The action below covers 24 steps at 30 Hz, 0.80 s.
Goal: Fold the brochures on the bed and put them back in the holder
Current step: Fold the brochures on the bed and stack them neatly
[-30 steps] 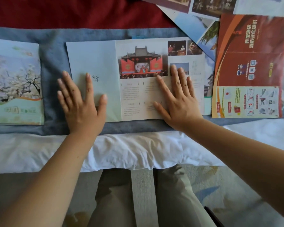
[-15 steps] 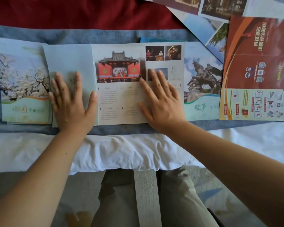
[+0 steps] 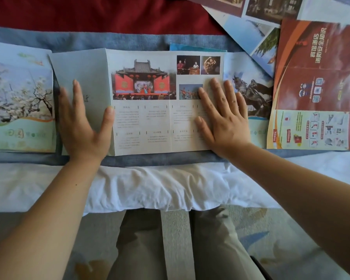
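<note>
- A folded brochure with white blossoms (image 3: pixel 20 98) is lying at the far left on the blue blanket (image 3: pixel 129 40), near the bed's edge.
- The left hand (image 3: pixel 83 126) is resting flat with fingers spread on the pale blank panel of the open brochure (image 3: pixel 150 122), the thumb reaching to the fold line; that panel is tilting up slightly and overlapping the blossom brochure's right edge.
- The open brochure is lying in the middle of the blanket, showing a red theatre photo and columns of text.
- The right hand (image 3: pixel 224 122) is pressing flat, fingers spread, on the brochure's right panel.
- A brochure with a horse statue (image 3: pixel 253 91) is peeking out just beyond that hand, partly under the open one.
- An orange-red brochure (image 3: pixel 315 87) is lying at the right.
- More sheets (image 3: pixel 257 35) are lying spread at the far right.
</note>
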{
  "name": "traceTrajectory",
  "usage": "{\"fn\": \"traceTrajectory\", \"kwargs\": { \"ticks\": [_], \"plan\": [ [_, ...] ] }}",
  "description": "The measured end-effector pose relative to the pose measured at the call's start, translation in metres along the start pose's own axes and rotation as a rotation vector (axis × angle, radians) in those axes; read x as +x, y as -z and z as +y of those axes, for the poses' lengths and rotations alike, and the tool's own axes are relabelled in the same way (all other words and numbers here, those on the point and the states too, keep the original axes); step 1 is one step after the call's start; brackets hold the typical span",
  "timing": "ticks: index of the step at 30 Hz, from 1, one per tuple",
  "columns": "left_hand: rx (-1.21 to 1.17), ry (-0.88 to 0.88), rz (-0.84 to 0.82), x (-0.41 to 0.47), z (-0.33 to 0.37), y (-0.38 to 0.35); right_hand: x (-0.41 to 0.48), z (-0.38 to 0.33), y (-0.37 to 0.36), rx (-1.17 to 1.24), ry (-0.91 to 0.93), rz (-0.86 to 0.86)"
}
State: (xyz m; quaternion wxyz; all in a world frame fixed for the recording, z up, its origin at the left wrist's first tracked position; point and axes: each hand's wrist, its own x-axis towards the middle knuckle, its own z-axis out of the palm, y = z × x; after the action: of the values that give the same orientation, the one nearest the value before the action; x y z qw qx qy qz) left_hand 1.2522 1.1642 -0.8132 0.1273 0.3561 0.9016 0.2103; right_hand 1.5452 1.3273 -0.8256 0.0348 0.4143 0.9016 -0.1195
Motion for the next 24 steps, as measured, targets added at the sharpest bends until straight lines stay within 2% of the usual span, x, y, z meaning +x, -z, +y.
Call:
{"fn": "traceTrajectory", "kwargs": {
  "ticks": [7, 13, 16, 18, 20, 24],
  "plan": [
    [-0.166, 0.016, -0.101, -0.001, 0.019, 0.005, 0.001, -0.001, 0.002, -0.022, 0.002, -0.029],
    [-0.123, 0.03, -0.093, -0.017, 0.059, -0.003, 0.002, -0.002, 0.01, -0.039, 0.032, -0.042],
    [-0.05, 0.046, -0.104, -0.027, 0.082, -0.009, 0.003, 0.003, 0.017, 0.144, 0.057, -0.026],
    [-0.049, 0.049, -0.121, -0.031, 0.094, -0.014, 0.003, 0.011, 0.023, 0.349, 0.009, 0.013],
    [-0.055, 0.039, -0.131, -0.034, 0.104, -0.018, 0.002, 0.022, 0.031, 0.424, -0.045, 0.03],
    [-0.061, 0.021, -0.151, -0.037, 0.122, -0.027, -0.003, 0.048, 0.037, 0.276, 0.054, 0.145]
  ]
}}
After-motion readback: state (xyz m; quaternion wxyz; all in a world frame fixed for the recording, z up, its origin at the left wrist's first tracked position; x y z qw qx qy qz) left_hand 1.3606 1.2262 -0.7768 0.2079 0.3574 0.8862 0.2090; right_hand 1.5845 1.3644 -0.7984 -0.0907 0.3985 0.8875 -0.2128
